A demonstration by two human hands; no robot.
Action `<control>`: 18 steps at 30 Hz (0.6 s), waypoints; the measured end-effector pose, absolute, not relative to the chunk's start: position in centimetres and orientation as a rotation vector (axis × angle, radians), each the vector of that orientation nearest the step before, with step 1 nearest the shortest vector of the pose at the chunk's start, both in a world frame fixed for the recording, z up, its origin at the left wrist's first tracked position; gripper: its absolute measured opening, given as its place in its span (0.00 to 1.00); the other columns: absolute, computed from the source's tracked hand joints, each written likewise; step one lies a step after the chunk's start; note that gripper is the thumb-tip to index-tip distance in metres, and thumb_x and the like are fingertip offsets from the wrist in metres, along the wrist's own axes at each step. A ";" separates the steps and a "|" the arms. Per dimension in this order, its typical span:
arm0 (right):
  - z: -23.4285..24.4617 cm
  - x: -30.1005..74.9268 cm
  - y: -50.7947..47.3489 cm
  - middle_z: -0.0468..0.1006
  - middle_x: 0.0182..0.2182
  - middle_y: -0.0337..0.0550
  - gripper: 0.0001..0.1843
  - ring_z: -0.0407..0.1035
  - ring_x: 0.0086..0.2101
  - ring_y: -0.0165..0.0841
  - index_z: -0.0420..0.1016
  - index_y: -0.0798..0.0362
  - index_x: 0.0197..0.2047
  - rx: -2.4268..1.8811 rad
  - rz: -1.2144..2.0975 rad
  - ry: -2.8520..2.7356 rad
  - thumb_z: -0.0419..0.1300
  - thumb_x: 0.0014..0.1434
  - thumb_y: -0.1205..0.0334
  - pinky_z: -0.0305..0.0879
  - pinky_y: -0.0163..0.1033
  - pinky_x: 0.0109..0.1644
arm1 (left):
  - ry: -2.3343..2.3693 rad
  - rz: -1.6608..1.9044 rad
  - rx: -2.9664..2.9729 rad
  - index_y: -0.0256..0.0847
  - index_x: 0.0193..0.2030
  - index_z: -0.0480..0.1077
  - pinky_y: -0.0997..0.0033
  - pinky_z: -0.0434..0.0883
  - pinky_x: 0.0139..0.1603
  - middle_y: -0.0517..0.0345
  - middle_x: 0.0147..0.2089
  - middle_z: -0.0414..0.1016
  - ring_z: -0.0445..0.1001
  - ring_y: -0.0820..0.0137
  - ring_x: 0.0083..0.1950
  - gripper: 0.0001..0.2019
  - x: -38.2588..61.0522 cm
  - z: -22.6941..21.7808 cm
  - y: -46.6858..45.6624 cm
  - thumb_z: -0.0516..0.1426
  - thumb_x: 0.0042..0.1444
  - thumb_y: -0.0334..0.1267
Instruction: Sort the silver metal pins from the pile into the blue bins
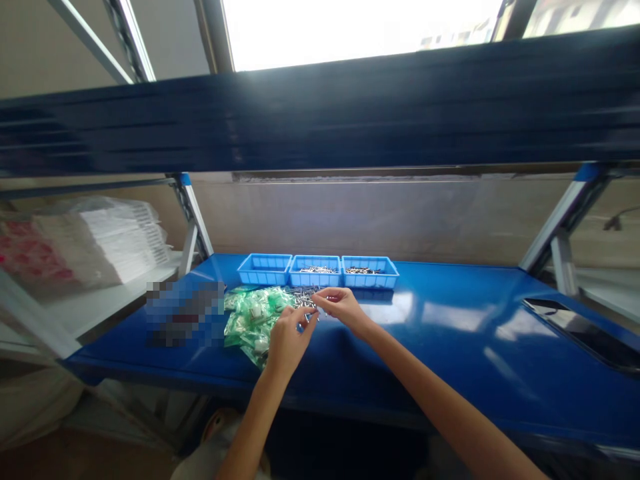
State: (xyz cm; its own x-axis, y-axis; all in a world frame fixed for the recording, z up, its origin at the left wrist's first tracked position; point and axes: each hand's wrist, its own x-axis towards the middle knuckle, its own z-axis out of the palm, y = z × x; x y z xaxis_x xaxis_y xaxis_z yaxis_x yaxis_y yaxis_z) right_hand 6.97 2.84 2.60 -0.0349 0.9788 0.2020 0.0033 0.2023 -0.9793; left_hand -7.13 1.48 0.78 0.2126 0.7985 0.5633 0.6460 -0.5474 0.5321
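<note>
My left hand (286, 337) and my right hand (339, 305) meet over a blue shelf (450, 347), fingers pinched together above a small heap of metal screws (303, 298). What each pinch holds is too small to make out. A pile of green plastic bags (253, 320) lies just left of my left hand. Behind the hands stand three small blue trays in a row: the left tray (265, 269) looks bare, the middle tray (316, 270) and the right tray (370, 271) hold metal parts.
A dark flat phone-like slab (585, 331) lies at the shelf's right end. A blurred patch (185, 312) covers something left of the bags. White stacked packs (110, 243) sit on a neighbouring shelf. A dark blue beam (320, 113) crosses overhead.
</note>
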 end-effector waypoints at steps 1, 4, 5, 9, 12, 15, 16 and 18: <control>2.5 6.9 2.9 0.68 0.19 0.36 0.17 0.55 0.19 0.22 0.75 0.56 0.25 -1.045 1.081 -1.342 0.64 0.40 0.49 0.51 0.31 0.21 | 1.396 1.254 2.306 0.40 0.35 0.74 0.75 0.64 0.27 0.61 0.19 0.67 0.67 0.71 0.26 0.12 -7.1 0.8 1.5 0.52 0.53 0.43; 2.6 6.9 2.9 0.68 0.19 0.36 0.18 0.55 0.19 0.23 0.75 0.56 0.27 -1.065 1.060 -1.347 0.63 0.42 0.47 0.51 0.31 0.21 | 1.440 1.322 2.304 0.41 0.33 0.74 0.75 0.63 0.27 0.61 0.19 0.68 0.67 0.71 0.26 0.10 -7.2 0.8 1.5 0.54 0.52 0.42; 2.7 7.0 2.9 0.67 0.18 0.36 0.19 0.54 0.19 0.22 0.75 0.56 0.27 -1.078 1.049 -1.343 0.62 0.43 0.47 0.51 0.31 0.21 | 1.463 1.358 2.289 0.41 0.33 0.74 0.76 0.63 0.27 0.62 0.19 0.68 0.67 0.72 0.26 0.09 -7.2 0.8 1.5 0.54 0.51 0.41; 2.8 7.2 2.9 0.66 0.17 0.35 0.21 0.54 0.18 0.22 0.76 0.57 0.29 -1.144 1.023 -1.351 0.61 0.44 0.45 0.50 0.31 0.21 | 1.550 1.546 2.171 0.42 0.33 0.74 0.77 0.62 0.25 0.62 0.19 0.67 0.67 0.73 0.25 0.09 -7.5 0.8 1.4 0.56 0.50 0.42; 2.5 7.3 3.0 0.66 0.17 0.36 0.22 0.55 0.18 0.23 0.76 0.58 0.27 -1.183 1.026 -1.391 0.61 0.43 0.45 0.50 0.31 0.21 | 1.512 1.667 2.131 0.41 0.33 0.74 0.77 0.63 0.25 0.62 0.20 0.67 0.66 0.75 0.24 0.10 -7.6 1.0 1.2 0.56 0.51 0.44; 2.2 7.3 3.1 0.66 0.17 0.36 0.22 0.55 0.18 0.23 0.76 0.58 0.26 -1.196 1.044 -1.429 0.60 0.44 0.44 0.50 0.31 0.21 | 1.398 1.735 2.178 0.41 0.34 0.74 0.78 0.63 0.25 0.63 0.18 0.64 0.65 0.76 0.23 0.10 -7.6 1.2 1.0 0.56 0.51 0.43; 2.2 7.3 3.1 0.66 0.17 0.36 0.22 0.55 0.18 0.23 0.76 0.58 0.26 -1.184 1.051 -1.448 0.60 0.45 0.44 0.50 0.31 0.21 | 1.365 1.749 2.195 0.40 0.34 0.74 0.78 0.63 0.25 0.64 0.17 0.64 0.65 0.76 0.23 0.09 -7.6 1.2 1.0 0.56 0.51 0.42; 2.3 7.3 2.9 0.66 0.17 0.36 0.23 0.54 0.18 0.23 0.76 0.58 0.26 -1.132 1.075 -1.506 0.58 0.47 0.43 0.50 0.31 0.22 | 1.321 1.773 2.208 0.40 0.34 0.74 0.79 0.64 0.24 0.64 0.18 0.64 0.65 0.76 0.23 0.09 -7.6 1.2 1.0 0.56 0.52 0.41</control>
State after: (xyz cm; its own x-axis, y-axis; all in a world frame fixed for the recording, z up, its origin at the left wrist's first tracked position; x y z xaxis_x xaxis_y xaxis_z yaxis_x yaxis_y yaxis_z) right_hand 7.29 2.92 2.26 -0.1378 0.9758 0.1698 0.1569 0.1908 -0.9690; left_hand -7.57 1.01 1.22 -0.0012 0.6070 0.7947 0.5881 -0.6424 0.4915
